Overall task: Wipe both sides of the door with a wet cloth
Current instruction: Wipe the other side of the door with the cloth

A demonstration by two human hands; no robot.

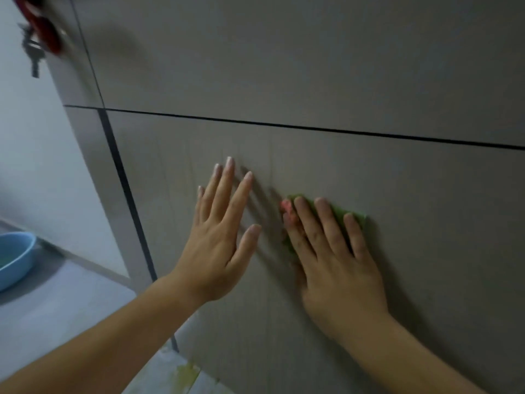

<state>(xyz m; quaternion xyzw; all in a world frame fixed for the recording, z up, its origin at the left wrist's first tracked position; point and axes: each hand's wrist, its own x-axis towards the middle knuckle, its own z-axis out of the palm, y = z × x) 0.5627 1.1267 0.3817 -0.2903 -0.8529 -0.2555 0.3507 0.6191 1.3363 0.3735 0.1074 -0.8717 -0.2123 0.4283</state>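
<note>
A grey-brown door (341, 81) with thin dark grooves fills most of the view. My right hand (332, 251) lies flat on its lower panel and presses a green cloth (339, 210) with a pink corner against the surface; most of the cloth is hidden under the fingers. My left hand (221, 231) is just to the left of it, fingers straight and spread, at or just off the same panel; it holds nothing.
A blue basin (14, 257) stands on the grey floor (56, 308) at the left. Keys on a red tag (39, 38) hang at the door's edge, top left. A pale wall (37, 166) lies beyond the door's edge. A yellowish stain (184, 376) marks the floor below.
</note>
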